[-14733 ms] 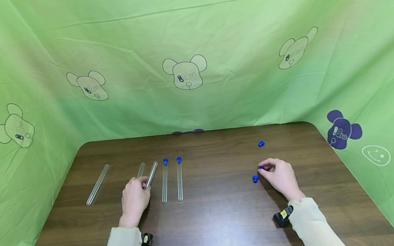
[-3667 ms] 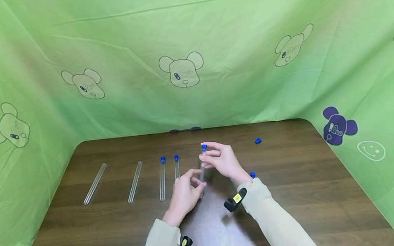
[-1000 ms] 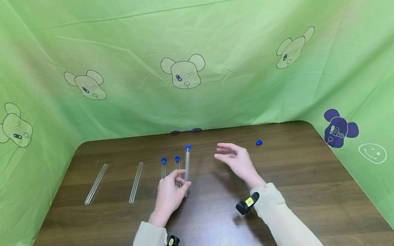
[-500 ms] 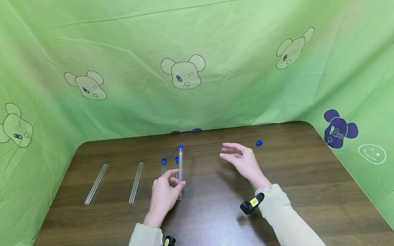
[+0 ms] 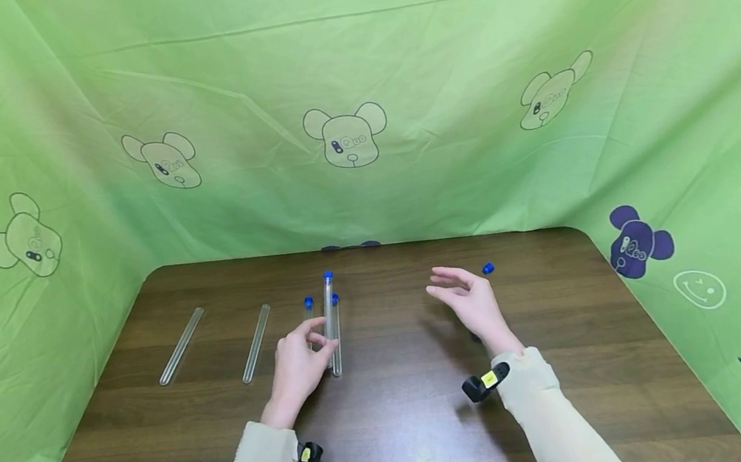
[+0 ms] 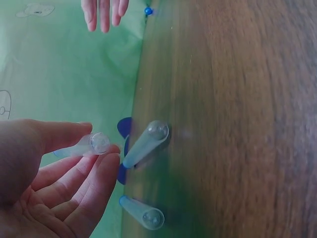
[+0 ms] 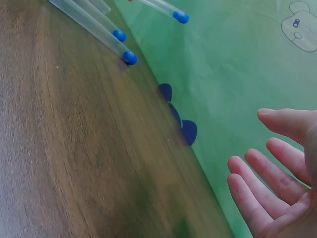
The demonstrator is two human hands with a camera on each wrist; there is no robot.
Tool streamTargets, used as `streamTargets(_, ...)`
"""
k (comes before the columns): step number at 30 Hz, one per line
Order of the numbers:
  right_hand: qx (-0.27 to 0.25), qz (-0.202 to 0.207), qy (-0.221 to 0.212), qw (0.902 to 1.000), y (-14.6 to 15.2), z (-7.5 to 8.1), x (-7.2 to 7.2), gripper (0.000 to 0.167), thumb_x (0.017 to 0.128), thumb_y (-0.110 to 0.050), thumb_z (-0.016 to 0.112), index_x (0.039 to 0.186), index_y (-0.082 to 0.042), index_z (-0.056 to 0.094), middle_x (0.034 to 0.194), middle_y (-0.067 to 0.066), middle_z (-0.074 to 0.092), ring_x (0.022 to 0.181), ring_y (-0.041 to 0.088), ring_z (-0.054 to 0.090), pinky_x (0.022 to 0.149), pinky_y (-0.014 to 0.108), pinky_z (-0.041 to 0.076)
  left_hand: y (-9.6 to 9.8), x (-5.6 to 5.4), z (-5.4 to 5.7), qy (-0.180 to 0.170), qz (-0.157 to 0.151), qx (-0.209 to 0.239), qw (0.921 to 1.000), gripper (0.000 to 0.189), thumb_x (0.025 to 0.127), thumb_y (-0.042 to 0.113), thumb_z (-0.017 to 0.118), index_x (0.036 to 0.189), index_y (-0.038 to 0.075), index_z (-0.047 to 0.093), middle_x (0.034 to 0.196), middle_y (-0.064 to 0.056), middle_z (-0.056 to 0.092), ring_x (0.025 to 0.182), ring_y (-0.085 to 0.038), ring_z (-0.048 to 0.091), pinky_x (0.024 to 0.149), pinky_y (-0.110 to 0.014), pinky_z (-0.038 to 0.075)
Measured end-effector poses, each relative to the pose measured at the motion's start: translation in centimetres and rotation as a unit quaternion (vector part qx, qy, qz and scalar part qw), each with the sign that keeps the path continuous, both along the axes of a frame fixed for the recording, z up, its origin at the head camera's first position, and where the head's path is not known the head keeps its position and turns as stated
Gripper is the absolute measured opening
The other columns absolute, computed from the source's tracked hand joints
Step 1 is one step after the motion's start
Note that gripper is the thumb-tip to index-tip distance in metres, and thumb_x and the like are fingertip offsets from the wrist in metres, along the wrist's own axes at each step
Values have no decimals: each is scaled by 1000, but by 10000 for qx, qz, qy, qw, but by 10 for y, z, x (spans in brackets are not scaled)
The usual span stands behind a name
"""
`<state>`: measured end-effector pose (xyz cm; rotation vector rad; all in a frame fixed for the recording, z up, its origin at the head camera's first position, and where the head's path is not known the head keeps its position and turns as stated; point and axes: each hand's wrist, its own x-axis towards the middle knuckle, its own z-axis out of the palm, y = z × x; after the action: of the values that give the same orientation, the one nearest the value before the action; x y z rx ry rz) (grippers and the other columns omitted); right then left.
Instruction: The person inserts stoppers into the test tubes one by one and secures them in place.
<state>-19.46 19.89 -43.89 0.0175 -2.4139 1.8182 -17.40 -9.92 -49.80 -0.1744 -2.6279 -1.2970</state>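
Pinched between thumb and fingers of my left hand (image 5: 297,365) is a clear test tube (image 5: 328,307) with a blue cap, tilted with its capped end up. In the left wrist view the held tube's rounded end (image 6: 100,143) points towards the camera. Two more capped test tubes lie on the table close by, one (image 5: 337,356) overlapped by the held tube, the other (image 5: 309,314) partly behind my left hand. My right hand (image 5: 475,307) hovers over the table's right side, fingers spread and holding nothing, as the right wrist view also shows.
Two uncapped test tubes lie to the left, one far left (image 5: 180,347) and one nearer (image 5: 256,344). A loose blue cap (image 5: 488,268) sits beyond my right hand; another (image 5: 475,337) is mostly hidden beneath that wrist. A green printed cloth (image 5: 354,210) walls the wooden table (image 5: 397,430).
Earlier, my left hand picked up an uncapped tube and my right hand a cap; the cap then went onto the tube. Since then my left hand has carried it left, while my right withdrew rightward.
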Motion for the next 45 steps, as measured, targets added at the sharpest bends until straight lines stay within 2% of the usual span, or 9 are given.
streamTargets(5,10,-28,-10,10000,5,-3,0,40,93,-3,73,130,9,62,125,31,63,88,4,67,81,17,51,-4,1,1,-19,57,64,10000,39,84,11,83,121,5,71,77,5,72,46,-5,50,54,-31,43)
streamTargets(12,-156,-104,15,9998,22,-34,-15,43,92,-7,76,131,6,63,126,27,65,88,1,67,81,16,50,-10,1,0,-15,133,74,9999,40,85,11,83,122,3,70,78,4,72,41,-6,50,48,-29,41)
streamTargets(15,-106,-146,44,9998,28,-41,-17,44,92,-11,77,132,3,64,125,24,66,90,2,68,83,17,50,-14,0,0,-13,128,139,9998,41,84,8,82,123,2,70,78,3,72,42,-6,53,47,-28,43)
streamTargets(20,29,-197,-10,9998,34,-44,-17,44,91,-18,79,130,-2,66,124,19,68,94,5,69,84,19,51,-20,-2,1,-17,175,228,9996,46,83,5,83,127,1,68,77,0,71,48,-7,57,49,-28,47)
streamTargets(28,100,-225,-65,9997,40,-44,-16,45,92,-20,79,131,-3,66,125,18,68,95,4,68,85,19,51,-28,-3,2,147,229,94,9996,45,82,6,84,125,0,69,76,0,72,49,-8,53,53,-30,42)
streamTargets(36,111,-245,-92,9996,47,-47,-14,47,92,-22,79,131,0,65,124,18,68,95,2,68,84,18,50,-35,-3,3,26,373,-13,9993,41,85,10,82,123,1,71,78,-2,73,51,-7,58,62,-35,48)
streamTargets(45,260,-253,-178,9992,53,-50,-10,48,93,-20,77,134,2,62,126,19,67,96,1,67,86,16,49,-41,-2,2,-162,626,-117,9978,38,85,12,82,122,5,72,81,1,74,52,-10,54,59,-37,44)
